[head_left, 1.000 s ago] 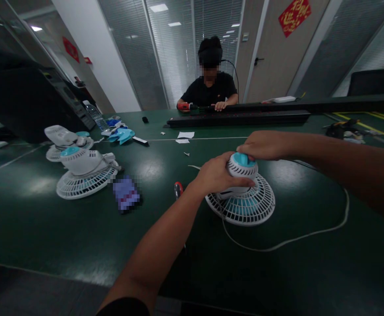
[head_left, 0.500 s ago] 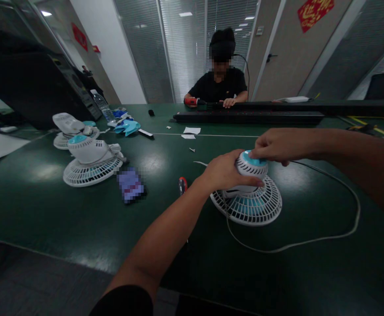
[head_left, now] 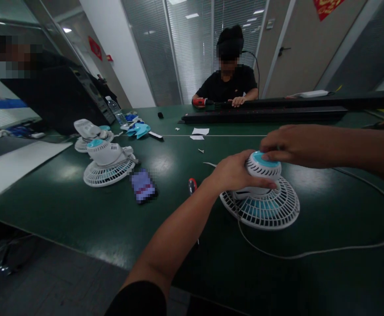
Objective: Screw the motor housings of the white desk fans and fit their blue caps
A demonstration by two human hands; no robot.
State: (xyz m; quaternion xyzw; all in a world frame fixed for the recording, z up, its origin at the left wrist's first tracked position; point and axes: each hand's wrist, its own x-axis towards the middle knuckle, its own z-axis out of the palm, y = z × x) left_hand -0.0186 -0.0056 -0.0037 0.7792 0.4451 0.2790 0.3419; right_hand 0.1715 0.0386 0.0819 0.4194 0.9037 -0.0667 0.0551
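Observation:
A white electric fan (head_left: 263, 170) lies face down on the green table, its round grille against the surface and light-blue blades showing through the slats. My left hand (head_left: 234, 173) is wrapped round the white motor housing, thumb on the near side. On top of the housing, the fingers of my right hand (head_left: 292, 142) are curled at the light-blue cap (head_left: 264, 159); the fingertips are partly hidden. From the fan a pale power cord (head_left: 313, 253) loops out to the right. A red-handled screwdriver (head_left: 192, 186) lies left of the fan, partly behind my left forearm.
Two more white fans (head_left: 108, 153) lie face down at left, near a pixelated phone (head_left: 143, 186). Behind them are a water bottle (head_left: 116, 109) and blue wrappers (head_left: 138, 130). Across the table a person (head_left: 233, 81) holds a red power tool (head_left: 199, 102) by long black bars (head_left: 261, 115).
The camera has turned a little left, so everything sits farther right in view. My left hand keeps its grip on the fan; my right fingers have shifted slightly at the blue cap.

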